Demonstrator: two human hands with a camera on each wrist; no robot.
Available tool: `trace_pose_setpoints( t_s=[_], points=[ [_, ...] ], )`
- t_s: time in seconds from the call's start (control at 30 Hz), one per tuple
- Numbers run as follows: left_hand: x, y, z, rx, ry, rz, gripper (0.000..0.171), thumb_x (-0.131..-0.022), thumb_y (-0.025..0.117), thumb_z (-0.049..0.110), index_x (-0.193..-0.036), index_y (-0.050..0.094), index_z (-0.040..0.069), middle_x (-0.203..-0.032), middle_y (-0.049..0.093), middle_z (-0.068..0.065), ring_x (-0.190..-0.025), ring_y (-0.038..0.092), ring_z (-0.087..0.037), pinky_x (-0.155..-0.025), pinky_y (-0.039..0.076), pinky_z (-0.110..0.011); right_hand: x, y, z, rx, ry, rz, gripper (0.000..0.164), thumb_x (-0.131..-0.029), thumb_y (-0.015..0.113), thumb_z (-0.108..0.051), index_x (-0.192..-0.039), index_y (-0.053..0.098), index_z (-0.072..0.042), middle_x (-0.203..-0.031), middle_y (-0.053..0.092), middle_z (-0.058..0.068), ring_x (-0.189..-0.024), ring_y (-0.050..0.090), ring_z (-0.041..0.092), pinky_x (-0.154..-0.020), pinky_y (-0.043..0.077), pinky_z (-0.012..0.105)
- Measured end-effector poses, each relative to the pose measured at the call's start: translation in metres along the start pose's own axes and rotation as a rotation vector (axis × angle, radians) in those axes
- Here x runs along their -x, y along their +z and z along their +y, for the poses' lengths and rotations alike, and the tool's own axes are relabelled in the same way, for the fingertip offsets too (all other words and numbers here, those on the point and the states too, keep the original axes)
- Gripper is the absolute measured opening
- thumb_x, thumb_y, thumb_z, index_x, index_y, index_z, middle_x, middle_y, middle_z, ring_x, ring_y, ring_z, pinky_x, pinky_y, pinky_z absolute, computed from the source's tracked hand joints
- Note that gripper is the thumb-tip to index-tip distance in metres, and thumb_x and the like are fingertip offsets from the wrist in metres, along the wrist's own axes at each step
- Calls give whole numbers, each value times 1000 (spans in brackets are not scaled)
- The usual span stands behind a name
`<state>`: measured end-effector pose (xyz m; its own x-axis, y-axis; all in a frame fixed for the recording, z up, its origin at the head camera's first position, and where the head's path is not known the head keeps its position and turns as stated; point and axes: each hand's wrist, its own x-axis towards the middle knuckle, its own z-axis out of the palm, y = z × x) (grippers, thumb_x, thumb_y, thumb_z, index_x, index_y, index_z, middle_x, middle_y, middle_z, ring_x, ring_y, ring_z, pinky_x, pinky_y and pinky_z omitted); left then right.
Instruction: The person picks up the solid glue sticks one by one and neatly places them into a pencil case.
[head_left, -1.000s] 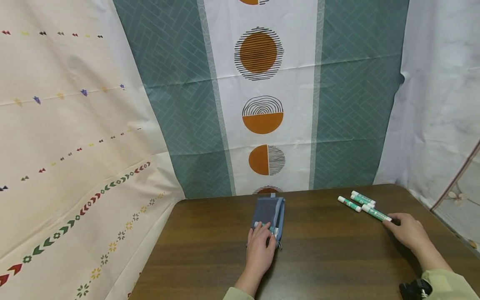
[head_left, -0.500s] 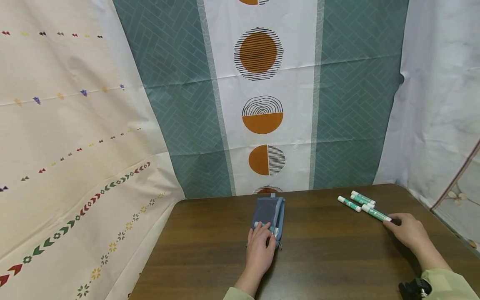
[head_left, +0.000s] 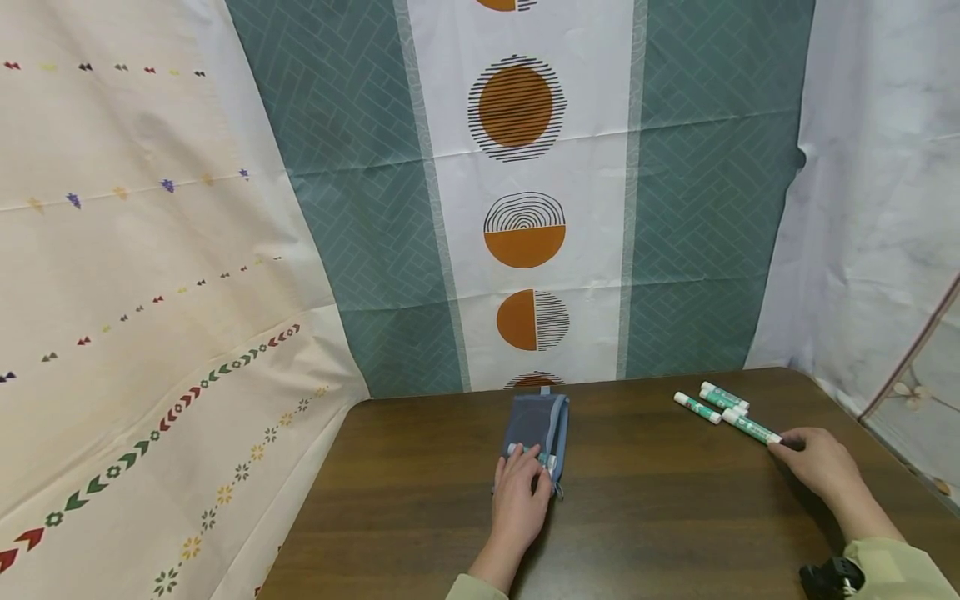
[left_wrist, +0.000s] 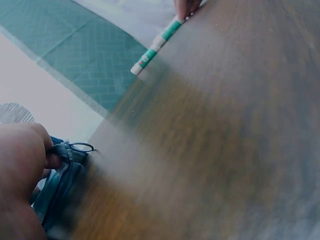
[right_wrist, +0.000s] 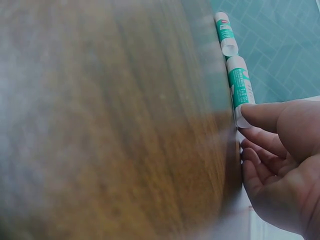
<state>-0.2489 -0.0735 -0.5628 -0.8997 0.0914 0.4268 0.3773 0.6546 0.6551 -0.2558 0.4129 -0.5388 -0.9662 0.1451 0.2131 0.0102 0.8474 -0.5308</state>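
On the table lies a blue-grey mesh zip pouch (head_left: 531,418) with a zipper along its right side. A green and white marker (head_left: 551,461) shows at the pouch, partly covered by my fingers. My left hand (head_left: 517,504) rests on the pouch's near half, fingers reaching forward over it. In the left wrist view a ring-shaped zipper pull (left_wrist: 81,147) sticks out beside the thumb. Over to the right, my right hand (head_left: 821,462) pinches the near white end of another marker (head_left: 752,427) between thumb and index finger; the other fingers are loosely bent (right_wrist: 257,172).
Just beyond the pinched marker lie two markers close together (head_left: 725,396), and one more marker (head_left: 697,407) is to their left. All are on the brown wooden table (head_left: 622,517). Patterned cloths (head_left: 705,208) hang behind and at both sides.
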Motion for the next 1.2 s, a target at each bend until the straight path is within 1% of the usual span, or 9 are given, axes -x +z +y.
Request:
trace_pose_setpoints(
  t_s=[0.2,0.33,0.63,0.77,0.9,1.07,1.2],
  points=[
    [-1,0,0,-6,6,0,23,-102,70,10,-81,65,19,-147,71,-7,-150,54,-37,-126,30,-69,1,-1,0,-5,-18,10,31,-105,69,-17,-105,70,15,-111,66,44,-105,61,67,-86,50,73],
    [-1,0,0,-9,7,-2,23,-102,70,11,-81,65,18,-147,71,-7,-150,54,-37,-126,30,-68,2,-1,1,-10,-16,11,30,-106,68,-17,-105,71,13,-112,66,43,-105,62,65,-85,51,72],
    [-2,0,0,-22,14,-1,23,-103,69,11,-81,65,17,-148,71,-7,-150,54,-37,-126,30,-68,3,0,3,-27,18,15,42,-110,64,-25,-119,68,16,-129,59,49,-116,55,70,-92,47,76],
    [-2,0,-1,-22,9,-4,23,-103,70,11,-81,65,18,-148,71,-7,-151,54,-36,-127,30,-67,5,-2,2,-38,62,3,50,-112,61,-31,-127,64,17,-137,53,51,-121,51,72,-95,45,78],
    [-2,0,-1,-21,8,-1,23,-103,70,11,-81,65,18,-148,71,-6,-150,54,-36,-127,30,-68,7,-4,0,-46,103,-12,57,-114,58,-37,-133,60,16,-141,48,52,-123,48,72,-97,43,79],
    [-2,0,-1,-19,14,4,22,-103,69,11,-82,65,17,-147,71,-7,-150,54,-37,-127,30,-68,7,-4,0,-46,106,-13,59,-113,58,-40,-134,61,15,-140,50,52,-122,50,72,-95,45,78],
    [0,1,-2,-17,16,6,22,-102,69,11,-82,66,17,-147,71,-7,-150,55,-37,-126,30,-68,8,-4,1,-35,78,-5,59,-113,58,-40,-132,62,15,-136,54,51,-120,52,72,-92,47,77]
  ],
)
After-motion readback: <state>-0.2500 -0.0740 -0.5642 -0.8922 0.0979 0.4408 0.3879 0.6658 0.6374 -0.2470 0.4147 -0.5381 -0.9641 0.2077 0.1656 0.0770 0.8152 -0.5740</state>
